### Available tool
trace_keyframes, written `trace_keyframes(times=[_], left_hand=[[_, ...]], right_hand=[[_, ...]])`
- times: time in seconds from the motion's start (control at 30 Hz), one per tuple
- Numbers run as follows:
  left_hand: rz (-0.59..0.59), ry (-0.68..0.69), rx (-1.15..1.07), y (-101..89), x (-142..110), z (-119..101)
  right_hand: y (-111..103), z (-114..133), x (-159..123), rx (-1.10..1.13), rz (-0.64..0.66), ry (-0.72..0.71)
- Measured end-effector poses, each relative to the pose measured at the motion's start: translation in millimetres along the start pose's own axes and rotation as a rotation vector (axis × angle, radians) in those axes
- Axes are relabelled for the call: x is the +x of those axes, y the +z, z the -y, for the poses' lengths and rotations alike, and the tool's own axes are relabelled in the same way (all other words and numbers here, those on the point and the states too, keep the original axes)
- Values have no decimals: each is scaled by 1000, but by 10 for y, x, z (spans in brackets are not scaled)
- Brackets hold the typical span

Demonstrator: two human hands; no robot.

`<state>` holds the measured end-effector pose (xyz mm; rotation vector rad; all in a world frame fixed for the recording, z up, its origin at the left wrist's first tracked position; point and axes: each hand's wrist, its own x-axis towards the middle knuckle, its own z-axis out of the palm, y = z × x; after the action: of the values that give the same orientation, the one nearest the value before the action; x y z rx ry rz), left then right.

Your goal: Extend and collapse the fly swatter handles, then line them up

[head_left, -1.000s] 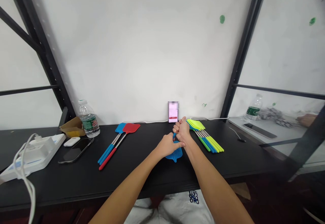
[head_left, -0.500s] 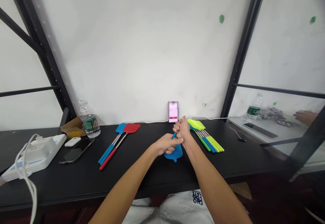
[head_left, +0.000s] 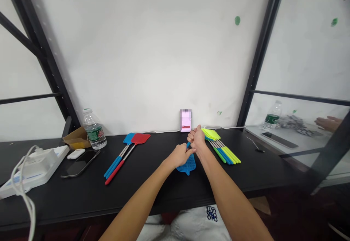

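A blue fly swatter (head_left: 188, 166) is between my hands, its perforated head pointing down toward me and low over the black table. My right hand (head_left: 197, 137) is closed around its handle at the upper end. Just below, my left hand (head_left: 179, 155) grips the swatter nearer its head, thumb stretched toward my right wrist; its fingers are mostly hidden beneath the hand. To the right lies a fanned stack of fly swatters (head_left: 222, 150) with yellow, green and blue handles. Left of my hands lie a red fly swatter (head_left: 140, 138) and blue fly swatters (head_left: 112, 167), side by side.
A phone (head_left: 186, 120) with a lit screen leans on the wall behind my hands. At the left are a water bottle (head_left: 94, 131), a dark phone (head_left: 81, 163), a white case (head_left: 76, 154), a cardboard box (head_left: 78, 139) and a power strip (head_left: 35, 170) with cables.
My left hand has turned slightly, back upward, so its curled fingers show less. The right hand keeps its grip on the blue fly swatter. The view has shifted slightly.
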<state>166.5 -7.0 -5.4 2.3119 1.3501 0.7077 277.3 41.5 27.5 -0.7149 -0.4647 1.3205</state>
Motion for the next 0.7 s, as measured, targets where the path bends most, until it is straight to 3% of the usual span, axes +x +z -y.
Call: trace_keyframes(times=[0.17, 0.4, 0.6, 0.7], left_hand=[[-8, -34, 252, 14, -72, -59], [-64, -110, 426, 113, -94, -171], [-107, -113, 498, 180, -83, -211], [-102, -103, 419, 158, -62, -177]], right_hand=[[-40, -18, 62, 28, -69, 14], [-71, -21, 106, 51, -106, 14], [-97, -5, 130, 74, -157, 41], [-107, 11, 136, 83, -135, 62]])
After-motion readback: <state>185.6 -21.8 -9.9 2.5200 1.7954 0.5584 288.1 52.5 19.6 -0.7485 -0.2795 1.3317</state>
